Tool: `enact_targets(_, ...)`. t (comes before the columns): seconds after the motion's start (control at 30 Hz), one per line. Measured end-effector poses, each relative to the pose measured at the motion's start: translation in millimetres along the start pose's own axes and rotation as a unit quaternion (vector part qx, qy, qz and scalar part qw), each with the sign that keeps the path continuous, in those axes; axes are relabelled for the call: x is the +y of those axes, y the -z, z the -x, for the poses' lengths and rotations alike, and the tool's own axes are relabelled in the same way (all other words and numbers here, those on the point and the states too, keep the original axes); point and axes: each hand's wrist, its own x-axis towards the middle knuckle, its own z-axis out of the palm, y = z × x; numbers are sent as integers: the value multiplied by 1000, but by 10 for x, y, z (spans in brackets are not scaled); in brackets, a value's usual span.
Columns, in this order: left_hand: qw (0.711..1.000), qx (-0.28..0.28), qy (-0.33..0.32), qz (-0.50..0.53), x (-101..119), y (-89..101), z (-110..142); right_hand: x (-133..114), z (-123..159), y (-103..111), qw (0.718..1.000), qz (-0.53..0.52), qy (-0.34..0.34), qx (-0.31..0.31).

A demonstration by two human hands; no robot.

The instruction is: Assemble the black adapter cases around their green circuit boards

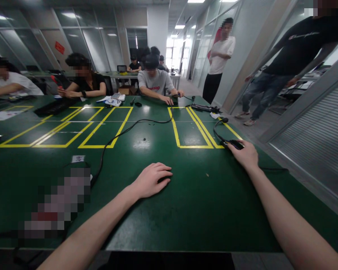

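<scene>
My left hand (pixel 154 180) lies on the green tabletop (pixel 183 217), fingers stretched out and holding nothing. Farther right, near the table's right side, my right hand (pixel 246 154) grips a small black object (pixel 236 144) from above. Its exact kind is partly hidden under my fingers. A short black cable (pixel 215 132) curves away from that object to a dark rounded end (pixel 224 120). Another thin black cord (pixel 274 169) emerges beside my right wrist and runs toward the table edge.
Yellow tape (pixel 95 146) marks rectangles on the table. A long black cable (pixel 135 123) crosses from a pixelated item (pixel 64 198) at left toward a seated person's hands (pixel 169 99). A black folded tool-like object (pixel 204 108) lies at far right. Two people stand at right.
</scene>
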Motion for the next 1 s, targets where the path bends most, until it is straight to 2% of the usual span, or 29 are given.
enact_targets(0.1,1000,4,-5,-2,2,3,3,-66,40,8,998,31,-39,26)
enact_targets(0.23,1000,3,-7,-5,-4,2,3,-132,50,29,998,38,-52,5)
enact_targets(0.4,1000,0,-5,-1,-4,4,-2,-182,70,68,997,81,-16,-4)
enact_targets(0.53,1000,-1,-5,0,1,7,-4,-228,83,95,994,106,-4,-38)
enact_targets(0.8,1000,4,-8,-1,-9,-10,2,-232,81,69,995,92,28,-35)
enact_targets(1.0,1000,-2,-5,-1,4,12,-1,-331,119,65,994,97,23,-53)
